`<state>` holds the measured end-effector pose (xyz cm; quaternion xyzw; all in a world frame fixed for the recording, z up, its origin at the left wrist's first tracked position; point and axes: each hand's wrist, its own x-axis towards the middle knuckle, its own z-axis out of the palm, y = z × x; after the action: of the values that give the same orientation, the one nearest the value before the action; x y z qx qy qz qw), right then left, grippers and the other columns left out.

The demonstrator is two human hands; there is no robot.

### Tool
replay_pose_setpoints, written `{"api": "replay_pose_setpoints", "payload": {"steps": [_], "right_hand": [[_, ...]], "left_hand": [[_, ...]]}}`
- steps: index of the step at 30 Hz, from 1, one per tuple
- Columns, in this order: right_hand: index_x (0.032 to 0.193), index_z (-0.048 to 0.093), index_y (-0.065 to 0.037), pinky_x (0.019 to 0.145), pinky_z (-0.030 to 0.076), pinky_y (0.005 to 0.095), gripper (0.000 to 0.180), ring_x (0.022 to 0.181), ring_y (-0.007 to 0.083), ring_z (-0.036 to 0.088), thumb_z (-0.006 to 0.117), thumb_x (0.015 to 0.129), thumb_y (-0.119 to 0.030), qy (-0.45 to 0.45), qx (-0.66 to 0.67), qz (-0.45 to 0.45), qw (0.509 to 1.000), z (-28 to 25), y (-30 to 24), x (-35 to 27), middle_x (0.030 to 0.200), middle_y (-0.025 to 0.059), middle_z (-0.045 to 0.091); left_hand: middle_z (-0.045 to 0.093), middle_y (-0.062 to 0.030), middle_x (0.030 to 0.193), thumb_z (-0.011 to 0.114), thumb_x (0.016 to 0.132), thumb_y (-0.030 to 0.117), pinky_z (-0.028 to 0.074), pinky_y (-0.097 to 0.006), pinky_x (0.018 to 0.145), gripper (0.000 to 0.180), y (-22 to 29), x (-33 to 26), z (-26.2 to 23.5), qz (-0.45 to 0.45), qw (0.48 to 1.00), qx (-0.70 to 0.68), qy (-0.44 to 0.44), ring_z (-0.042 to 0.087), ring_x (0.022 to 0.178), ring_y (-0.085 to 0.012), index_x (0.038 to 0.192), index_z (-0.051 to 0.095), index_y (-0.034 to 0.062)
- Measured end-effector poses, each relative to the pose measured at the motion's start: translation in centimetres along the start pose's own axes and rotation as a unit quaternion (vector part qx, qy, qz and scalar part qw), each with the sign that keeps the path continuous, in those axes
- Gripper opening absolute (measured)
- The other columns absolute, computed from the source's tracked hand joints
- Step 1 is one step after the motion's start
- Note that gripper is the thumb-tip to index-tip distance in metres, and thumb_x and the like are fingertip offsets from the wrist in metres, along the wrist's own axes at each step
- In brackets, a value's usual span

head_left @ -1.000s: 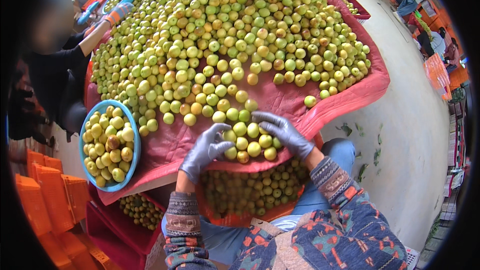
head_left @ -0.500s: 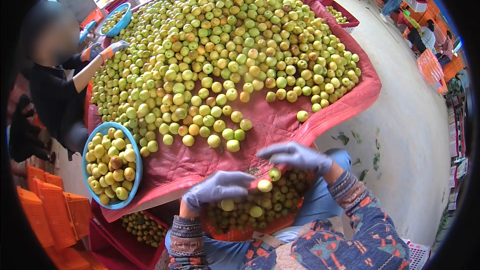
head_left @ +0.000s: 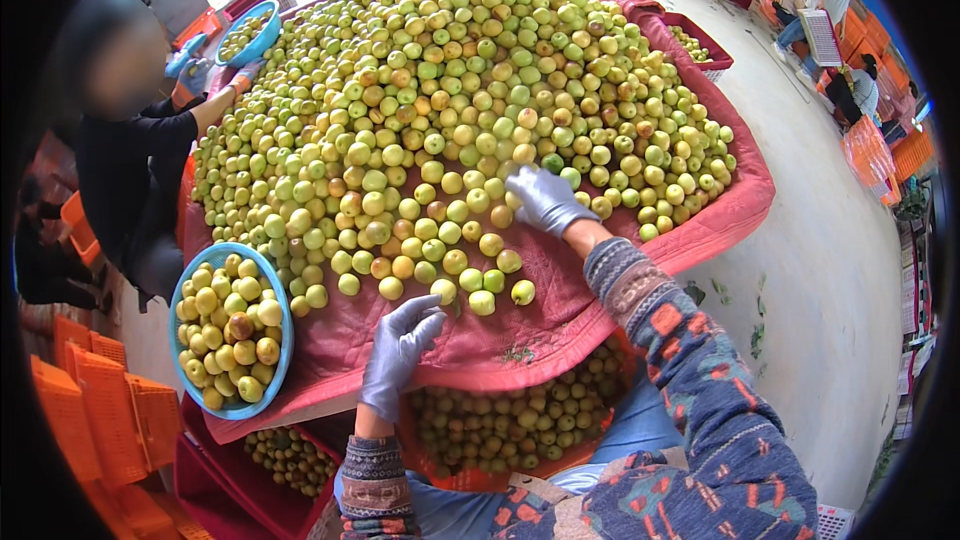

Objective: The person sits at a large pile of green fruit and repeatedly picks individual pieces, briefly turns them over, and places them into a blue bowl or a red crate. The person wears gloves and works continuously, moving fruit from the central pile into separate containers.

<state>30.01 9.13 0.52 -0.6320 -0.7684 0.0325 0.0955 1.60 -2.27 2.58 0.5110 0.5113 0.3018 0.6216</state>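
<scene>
A large heap of round yellow-green fruits (head_left: 440,100), which look like green jujubes, covers a red quilted cloth (head_left: 480,340) on a table. My right hand (head_left: 547,202), in a grey glove, reaches to the heap's near side. Its bent fingers touch the jujubes there, and the fingertips are partly hidden. My left hand (head_left: 398,352), also gloved, is raised over the cloth's front edge with thumb and fingers apart. Its fingertips come close to a single jujube (head_left: 443,291) at the heap's edge. Below the cloth, between my knees, an orange crate (head_left: 480,481) holds more jujubes.
A blue basin (head_left: 283,365) full of jujubes stands at the left table edge. Beyond it a co-worker (head_left: 135,150) reaches toward another blue basin (head_left: 272,32). Dark red crates (head_left: 215,475) and orange crates (head_left: 105,410) stand at lower left. Other people are at far right.
Both hands have moved away from above the crate: the right forward to the heap, the left up over the cloth. Jujubes that were in the air beneath them no longer show there.
</scene>
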Motion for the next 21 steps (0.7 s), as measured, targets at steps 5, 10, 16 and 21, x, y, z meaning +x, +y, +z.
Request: {"api": "replay_pose_setpoints", "payload": {"steps": [5,10,16,21], "right_hand": [[0.110,0.061,-0.012,0.079,0.050,0.0335,0.043,0.088,0.0219,0.061,0.073,0.069,-0.013,-0.024,0.416,0.048,0.908,1.9,1.0,-2.0,0.104,0.0088,0.063],[0.141,0.035,-0.011,0.086,0.050,0.0311,0.061,0.104,0.0181,0.059,0.063,0.087,-0.013,-0.120,0.763,-0.011,0.635,-3.0,-3.8,-4.9,0.128,0.0107,0.054],[0.143,0.028,-0.008,0.069,0.055,0.0287,0.058,0.096,0.0198,0.064,0.053,0.095,-0.029,-0.198,0.887,-0.023,0.416,-2.2,-6.8,-4.5,0.122,0.0177,0.056],[0.138,0.039,-0.006,0.077,0.052,0.0291,0.055,0.092,0.0180,0.062,0.060,0.090,-0.024,-0.140,0.876,0.044,0.460,-1.4,-12.1,-3.7,0.124,0.0117,0.056]], "left_hand": [[0.063,0.0005,0.083,0.066,0.086,0.018,0.045,-0.021,0.060,0.033,-0.1,-0.3,-0.2,0.010,1.000,0.017,-0.006,0.054,0.070,-0.0053,0.113,0.062,0.0001],[0.063,0.0007,0.083,0.066,0.087,0.017,0.045,-0.020,0.061,0.032,-0.1,-0.4,0.3,0.029,0.999,0.019,-0.004,0.053,0.071,-0.0046,0.113,0.062,-0.0008],[0.066,-0.0042,0.086,0.066,0.086,0.019,0.048,-0.024,0.070,0.032,0.1,-0.6,0.2,0.050,0.997,0.050,0.000,0.057,0.078,-0.0082,0.112,0.061,-0.0009],[0.066,-0.0060,0.098,0.063,0.088,0.017,0.050,-0.026,0.076,0.032,-0.9,-1.7,-0.6,0.077,0.995,0.062,0.003,0.059,0.086,-0.0110,0.116,0.060,-0.0008]]}}
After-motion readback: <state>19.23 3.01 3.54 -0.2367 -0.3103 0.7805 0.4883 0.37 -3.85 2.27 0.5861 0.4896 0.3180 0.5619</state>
